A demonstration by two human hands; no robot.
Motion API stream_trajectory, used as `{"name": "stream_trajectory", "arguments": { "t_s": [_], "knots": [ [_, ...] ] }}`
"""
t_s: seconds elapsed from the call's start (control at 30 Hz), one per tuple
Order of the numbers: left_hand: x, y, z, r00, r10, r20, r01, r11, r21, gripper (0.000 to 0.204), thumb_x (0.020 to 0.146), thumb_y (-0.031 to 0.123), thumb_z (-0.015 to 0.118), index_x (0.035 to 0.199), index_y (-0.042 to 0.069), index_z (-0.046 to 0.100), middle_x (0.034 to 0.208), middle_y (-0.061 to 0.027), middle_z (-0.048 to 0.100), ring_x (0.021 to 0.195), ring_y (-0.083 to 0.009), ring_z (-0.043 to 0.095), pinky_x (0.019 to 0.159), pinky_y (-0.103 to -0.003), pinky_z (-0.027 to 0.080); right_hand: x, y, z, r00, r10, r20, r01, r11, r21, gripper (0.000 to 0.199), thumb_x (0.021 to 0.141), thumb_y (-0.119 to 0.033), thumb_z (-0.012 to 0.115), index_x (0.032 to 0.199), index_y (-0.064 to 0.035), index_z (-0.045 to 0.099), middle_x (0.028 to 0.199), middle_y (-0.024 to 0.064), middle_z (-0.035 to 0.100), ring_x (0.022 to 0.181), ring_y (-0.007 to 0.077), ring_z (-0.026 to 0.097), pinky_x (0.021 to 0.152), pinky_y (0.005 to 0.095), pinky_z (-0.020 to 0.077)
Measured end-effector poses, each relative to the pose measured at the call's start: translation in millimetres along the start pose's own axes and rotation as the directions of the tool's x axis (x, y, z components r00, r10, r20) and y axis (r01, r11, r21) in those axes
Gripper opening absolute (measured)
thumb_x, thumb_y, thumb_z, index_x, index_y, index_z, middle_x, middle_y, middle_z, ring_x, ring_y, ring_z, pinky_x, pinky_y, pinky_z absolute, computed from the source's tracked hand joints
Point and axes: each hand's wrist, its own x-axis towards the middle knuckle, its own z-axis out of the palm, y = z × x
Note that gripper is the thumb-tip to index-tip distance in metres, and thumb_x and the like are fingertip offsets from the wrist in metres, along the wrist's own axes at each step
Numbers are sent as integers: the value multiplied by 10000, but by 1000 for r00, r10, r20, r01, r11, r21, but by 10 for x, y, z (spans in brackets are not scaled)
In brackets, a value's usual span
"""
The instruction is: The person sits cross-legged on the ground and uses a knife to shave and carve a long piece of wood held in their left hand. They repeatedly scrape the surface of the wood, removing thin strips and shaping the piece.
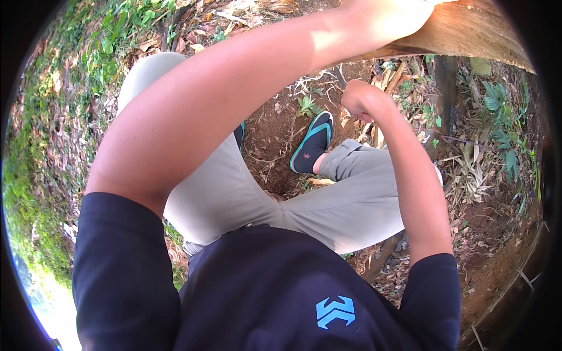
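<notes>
A long piece of split wood point(468, 35), pale brown with a visible grain, crosses the upper right. My left arm reaches over to it, and my left hand point(395, 20) is closed on its upper side, bleached by sunlight and partly cut off by the picture's edge. Below the wood, my right hand point(360, 100) is curled into a fist, apart from the wood's lower edge. A thin dark piece point(339, 76) shows just beside that fist and runs up toward the wood; what the fist holds is mostly hidden.
My feet in dark socks and turquoise-strapped flip-flops point(312, 142) stand on bare brown soil point(266, 146). Wood chips and dry leaves point(468, 175) litter the ground at right, beside a dark upright post or trunk point(446, 96). Green plants point(500, 99) grow farther right.
</notes>
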Motion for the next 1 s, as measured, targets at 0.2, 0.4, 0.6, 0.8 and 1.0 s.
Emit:
{"name": "stream_trajectory", "arguments": {
  "t_s": [0.2,0.4,0.6,0.8,1.0],
  "knots": [
    [116,-99,-39,996,67,-57,-75,985,-154,514,937,415,619,1026,-89,663,840,-141,715,736,-154,630,685,-321,499,-76,-202,113,983,-2,-185,24,993,119,320,776,-67,627,1072,37,693,1145,238,657,1072,362,651,907,436,533],
    [107,-132,48,984,-172,-43,158,960,-231,331,950,316,623,844,3,642,698,-12,604,654,-73,550,598,-264,460,116,-120,223,982,80,-173,-24,953,304,328,788,-77,635,1096,25,684,1173,230,652,1097,360,642,911,439,529],
    [106,-369,22,988,-142,57,153,950,-272,193,982,186,551,856,46,589,715,13,554,620,-76,505,545,-262,417,275,-76,348,969,101,-226,-19,940,340,350,791,-60,635,1131,18,671,1217,225,634,1122,369,630,929,450,522],
    [143,-389,10,959,-231,166,183,947,263,322,951,177,552,1228,19,503,1032,-93,613,927,-162,567,817,-314,461,364,21,457,958,43,-284,91,892,442,367,801,-64,619,1155,30,653,1224,224,630,1117,351,635,927,416,528],
    [291,-534,-173,986,-85,-146,108,982,154,620,983,552,323,1260,10,440,1206,-111,520,1017,-205,531,953,-364,444,300,152,525,967,-109,-230,234,736,635,230,814,-53,563,981,75,656,861,235,676,754,309,686,598,397,542]
  ]
}}
